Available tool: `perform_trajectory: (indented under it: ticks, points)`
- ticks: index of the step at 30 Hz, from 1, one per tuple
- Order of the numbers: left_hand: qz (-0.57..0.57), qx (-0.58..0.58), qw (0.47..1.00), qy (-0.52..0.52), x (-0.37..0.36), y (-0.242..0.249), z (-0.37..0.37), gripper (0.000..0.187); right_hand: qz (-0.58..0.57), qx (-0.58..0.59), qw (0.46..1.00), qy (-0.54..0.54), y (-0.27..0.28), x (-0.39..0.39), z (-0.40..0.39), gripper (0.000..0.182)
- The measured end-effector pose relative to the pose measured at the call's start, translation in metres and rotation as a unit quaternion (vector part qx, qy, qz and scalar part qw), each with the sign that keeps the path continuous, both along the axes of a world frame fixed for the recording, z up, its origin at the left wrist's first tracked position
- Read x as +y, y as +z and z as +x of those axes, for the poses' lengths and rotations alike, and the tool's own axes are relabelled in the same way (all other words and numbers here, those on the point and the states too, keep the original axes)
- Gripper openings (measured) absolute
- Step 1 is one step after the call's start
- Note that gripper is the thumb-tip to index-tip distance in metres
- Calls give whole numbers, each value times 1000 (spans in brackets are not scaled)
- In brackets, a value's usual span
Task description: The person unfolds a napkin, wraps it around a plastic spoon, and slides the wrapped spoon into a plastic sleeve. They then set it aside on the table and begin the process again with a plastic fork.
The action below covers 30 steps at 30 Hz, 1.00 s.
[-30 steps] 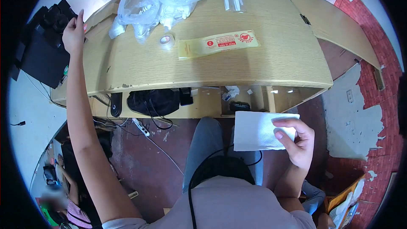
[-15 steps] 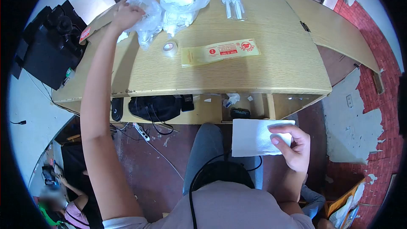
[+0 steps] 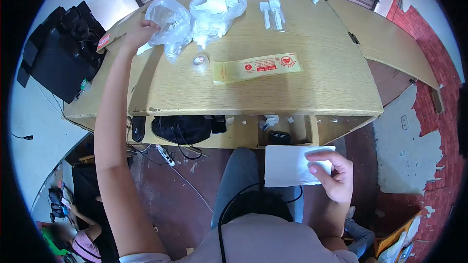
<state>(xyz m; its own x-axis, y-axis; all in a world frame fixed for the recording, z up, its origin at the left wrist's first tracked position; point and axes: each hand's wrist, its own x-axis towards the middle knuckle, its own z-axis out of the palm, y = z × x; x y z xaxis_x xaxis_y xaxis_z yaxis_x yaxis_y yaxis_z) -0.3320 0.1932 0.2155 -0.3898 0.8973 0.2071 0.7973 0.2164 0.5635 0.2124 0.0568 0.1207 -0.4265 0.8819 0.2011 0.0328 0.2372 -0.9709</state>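
My left hand reaches far across the table to a clear plastic bag. Its fingers are closed at the left rim of the bag, which stands with its mouth spread. A bit of white material shows under that hand. Down over my lap, my right hand pinches a folded white paper napkin between thumb and fingers. Beside the first bag sits a second plastic bag with white items inside. In front of them lie a roll of clear tape and a yellow printed plastic packet.
White plastic utensils lie at the back of the wooden table. An open shelf below holds a black bag and a dark case. Black equipment stands at left. Another person is at lower left.
My left hand has shifted slightly left along the bag's rim, and the bag's mouth looks wider. The view has tipped a little upward. My right hand keeps hold of the napkin.
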Motion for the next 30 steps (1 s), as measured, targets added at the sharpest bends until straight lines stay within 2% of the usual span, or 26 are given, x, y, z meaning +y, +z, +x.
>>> perform_trajectory:
  ticks: [3,6,8,9,11,18,20,21,23,25,27,30]
  points:
    - [14,3,1000,-5,4,-5,-4,26,7,2,1000,-1,-1,-1,0,24]
    - [-28,-34,999,19,20,-9,-5,29,12,-1,1000,-8,1,-3,1,24]
    - [-54,48,997,23,35,-18,-18,34,7,0,1000,-11,-1,-3,2,23]
    - [-55,47,997,22,39,-19,-18,34,1,3,1000,-11,-2,-3,3,23]
    - [-102,128,984,70,42,-13,-8,36,-1,-1,1000,-11,0,-3,4,23]
    - [-116,186,972,82,53,5,2,40,24,-15,999,-16,2,-1,5,22]
    - [-137,269,943,137,55,9,10,48,15,-11,1000,-17,0,-2,5,23]
    - [-136,269,944,138,55,9,14,48,6,-5,1000,-18,-1,-2,5,23]
    - [-229,296,910,177,45,19,45,58,4,-3,1000,-20,-2,-2,4,23]
    - [-241,291,911,167,65,3,12,63,0,1,1000,-24,-2,-2,4,23]
    - [-252,286,912,154,70,-1,10,68,0,0,1000,-20,-1,-3,3,22]
    - [-247,253,916,189,55,2,36,73,-11,1,1000,-19,-3,-3,4,23]
